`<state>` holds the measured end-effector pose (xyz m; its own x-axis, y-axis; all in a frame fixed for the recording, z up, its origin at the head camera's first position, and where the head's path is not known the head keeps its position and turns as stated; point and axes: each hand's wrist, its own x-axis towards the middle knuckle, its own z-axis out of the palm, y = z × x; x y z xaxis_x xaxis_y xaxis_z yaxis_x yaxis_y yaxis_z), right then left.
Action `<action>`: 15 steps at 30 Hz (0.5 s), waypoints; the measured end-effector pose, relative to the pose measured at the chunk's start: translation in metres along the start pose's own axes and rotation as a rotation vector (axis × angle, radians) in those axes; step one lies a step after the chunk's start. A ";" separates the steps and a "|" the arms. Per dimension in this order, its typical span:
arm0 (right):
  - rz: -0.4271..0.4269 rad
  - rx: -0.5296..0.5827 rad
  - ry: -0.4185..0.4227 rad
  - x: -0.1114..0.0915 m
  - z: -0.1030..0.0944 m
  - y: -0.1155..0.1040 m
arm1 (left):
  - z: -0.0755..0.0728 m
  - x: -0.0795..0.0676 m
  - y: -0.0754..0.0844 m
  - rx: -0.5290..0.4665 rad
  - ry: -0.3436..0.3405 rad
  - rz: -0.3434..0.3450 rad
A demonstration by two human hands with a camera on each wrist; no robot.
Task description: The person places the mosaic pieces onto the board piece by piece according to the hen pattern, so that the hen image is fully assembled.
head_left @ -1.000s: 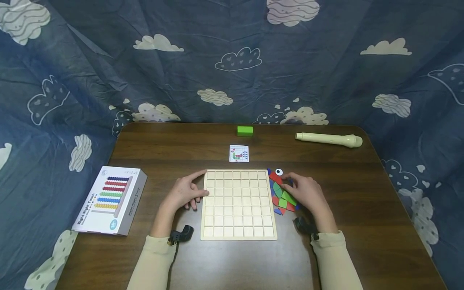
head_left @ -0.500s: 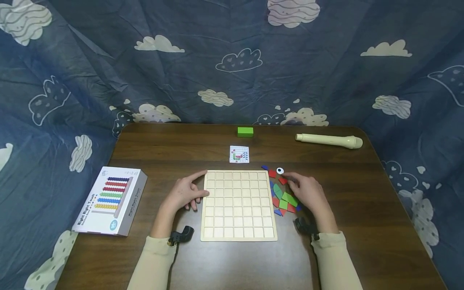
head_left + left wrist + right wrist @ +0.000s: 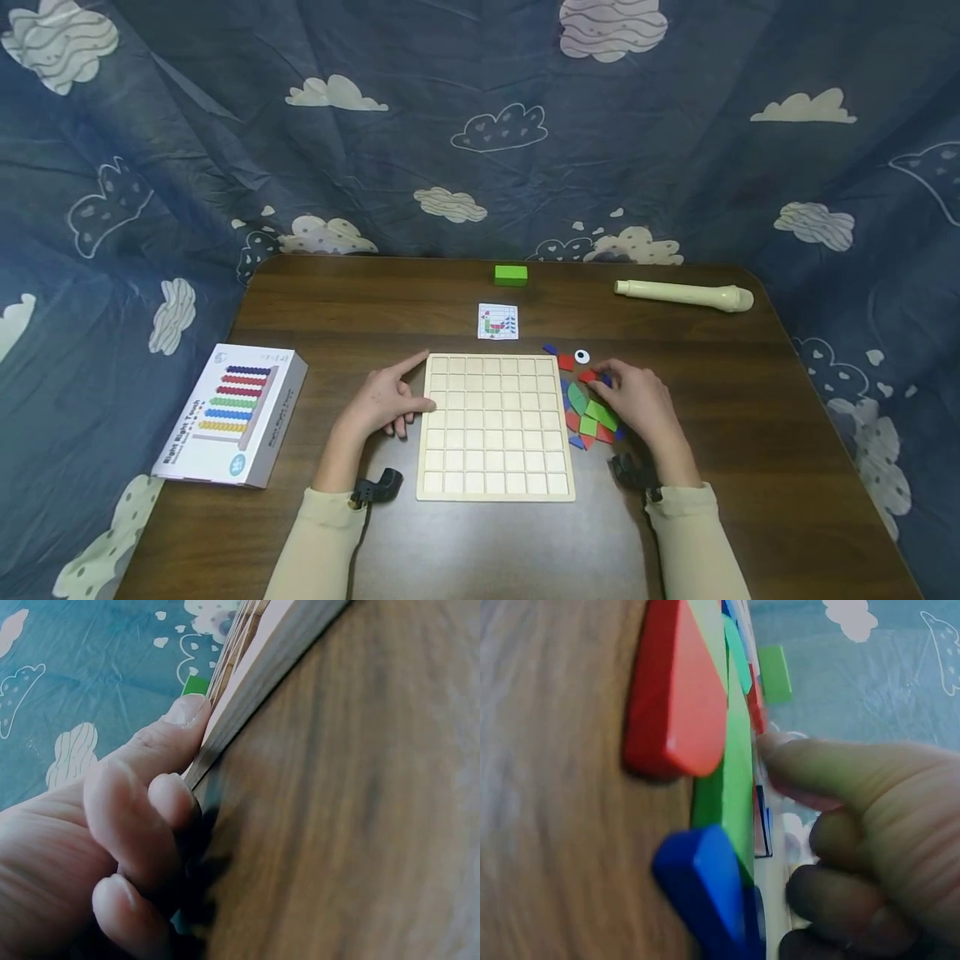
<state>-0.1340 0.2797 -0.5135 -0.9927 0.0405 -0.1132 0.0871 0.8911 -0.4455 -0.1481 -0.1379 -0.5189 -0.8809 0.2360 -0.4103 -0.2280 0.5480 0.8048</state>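
Note:
A square wooden grid board [image 3: 496,429] lies flat on the table. My left hand [image 3: 380,402] rests at its upper left side, index finger at the corner and thumb touching the edge; the left wrist view shows the thumb [image 3: 184,712] against the board's side. My right hand [image 3: 637,396] pinches a small red piece [image 3: 587,377] between thumb and index finger, at the board's right. Below that hand lie flat pieces: green leaf shapes [image 3: 577,398], light green pieces [image 3: 602,414], red ones and blue ones. A white eye disc [image 3: 582,357] and another red piece [image 3: 566,362] lie above.
A pattern card [image 3: 498,322] lies beyond the board, with a green block [image 3: 511,276] behind it. At the back right is a cream microphone-shaped object [image 3: 684,295]. A white toy box [image 3: 230,414] stands at left. Patterned blue cloth [image 3: 420,108] hangs behind the table.
My right hand has drawn the small red piece right, away from the other red piece and the board. A blue piece near the top has shifted left. The left hand stays put.

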 end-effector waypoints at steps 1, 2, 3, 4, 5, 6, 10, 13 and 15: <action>-0.011 0.009 0.008 -0.001 -0.002 -0.001 | 0.000 0.000 0.000 0.003 -0.004 0.001; -0.024 0.019 0.015 -0.002 -0.004 -0.004 | 0.000 0.001 0.001 0.003 -0.010 0.002; -0.037 0.030 0.020 -0.004 -0.006 -0.008 | 0.000 0.001 0.001 0.005 -0.014 0.007; -0.051 0.038 0.024 -0.005 -0.008 -0.013 | 0.000 0.001 0.001 0.006 -0.019 0.011; -0.072 0.042 0.028 -0.007 -0.010 -0.020 | 0.000 0.001 0.002 0.006 -0.022 0.015; -0.094 0.046 0.031 -0.008 -0.012 -0.028 | 0.000 0.001 0.002 0.005 -0.026 0.020; -0.178 0.063 0.018 -0.013 -0.014 -0.072 | -0.001 0.002 0.000 0.008 -0.031 0.029; -0.242 0.080 0.005 -0.013 -0.007 -0.108 | -0.001 0.001 -0.001 0.005 -0.030 0.024; -0.281 0.091 -0.016 -0.011 0.002 -0.129 | -0.001 0.001 -0.001 0.003 -0.027 0.014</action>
<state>-0.1338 0.1631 -0.4563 -0.9777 -0.2096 0.0120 -0.1829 0.8223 -0.5389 -0.1492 -0.1392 -0.5193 -0.8725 0.2655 -0.4103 -0.2141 0.5470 0.8093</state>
